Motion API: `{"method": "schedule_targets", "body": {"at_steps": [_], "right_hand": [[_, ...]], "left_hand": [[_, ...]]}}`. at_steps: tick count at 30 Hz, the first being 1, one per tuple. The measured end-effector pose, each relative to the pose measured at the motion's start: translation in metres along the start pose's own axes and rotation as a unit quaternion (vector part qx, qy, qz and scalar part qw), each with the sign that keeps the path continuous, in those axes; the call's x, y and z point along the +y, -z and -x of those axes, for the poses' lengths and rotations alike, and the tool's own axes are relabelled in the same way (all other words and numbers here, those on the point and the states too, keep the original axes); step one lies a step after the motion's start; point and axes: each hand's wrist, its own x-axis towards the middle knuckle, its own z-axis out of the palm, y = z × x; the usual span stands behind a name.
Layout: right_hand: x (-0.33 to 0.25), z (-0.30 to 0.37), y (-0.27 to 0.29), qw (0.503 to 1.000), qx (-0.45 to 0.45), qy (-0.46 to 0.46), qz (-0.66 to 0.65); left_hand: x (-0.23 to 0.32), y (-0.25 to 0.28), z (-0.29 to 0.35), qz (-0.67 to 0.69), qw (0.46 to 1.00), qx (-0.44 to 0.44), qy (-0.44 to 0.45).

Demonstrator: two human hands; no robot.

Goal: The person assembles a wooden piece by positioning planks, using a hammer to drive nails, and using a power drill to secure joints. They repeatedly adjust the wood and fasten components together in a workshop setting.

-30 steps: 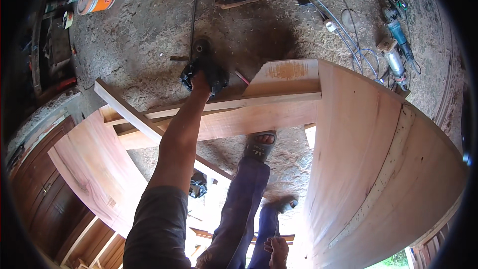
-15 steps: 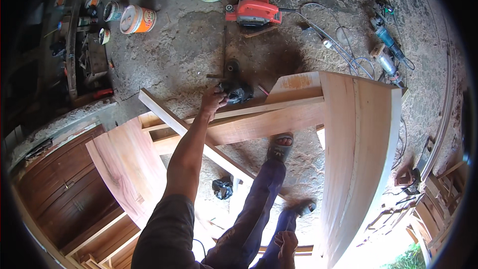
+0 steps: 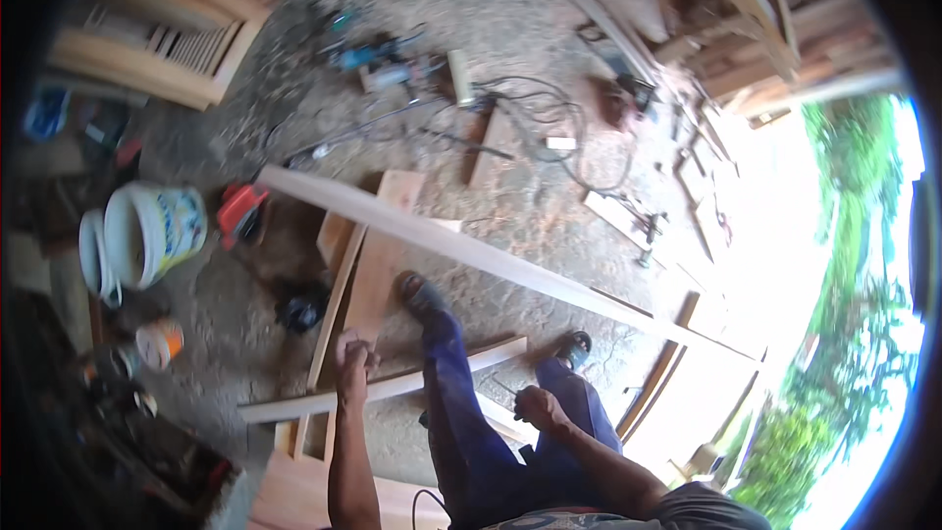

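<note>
Left hand (image 3: 355, 351) clenched atop pale narrow wooden slat (image 3: 383, 388) lying across light wooden frame (image 3: 365, 280) on floor; right hand (image 3: 535, 405) fisted, contents unclear. Slat looks placed, fastening seemingly not done.

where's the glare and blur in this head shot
Head view: daylight blows out the right side near the greenery, washing out the floor there; the whole frame is motion-soft, the white bucket and left hand smeared; the long plank bows with fisheye distortion.
</note>
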Motion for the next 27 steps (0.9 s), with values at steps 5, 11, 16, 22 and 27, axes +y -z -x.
{"method": "schedule_targets", "body": {"at_steps": [5, 11, 16, 22, 27], "right_hand": [[0.039, 0.039, 0.025, 0.875, 0.112, 0.393, 0.260], [0.109, 0.139, 0.107, 0.867, 0.307, 0.390, 0.055], [0.175, 0.267, 0.220, 0.826, 0.305, 0.398, -0.259], [0.306, 0.328, 0.262, 0.717, 0.400, 0.273, -0.500], [0.492, 0.275, 0.133, 0.596, 0.439, 0.003, -0.673]], "left_hand": [[-0.005, -0.152, 0.130, -0.341, 0.870, -0.283, -0.215], [-0.045, -0.321, 0.298, -0.505, 0.610, -0.507, -0.341], [-0.100, -0.438, 0.404, -0.499, 0.533, -0.558, -0.394], [-0.162, -0.546, 0.458, -0.545, 0.512, -0.546, -0.378], [-0.216, -0.609, 0.439, -0.596, 0.434, -0.568, -0.367]]}}
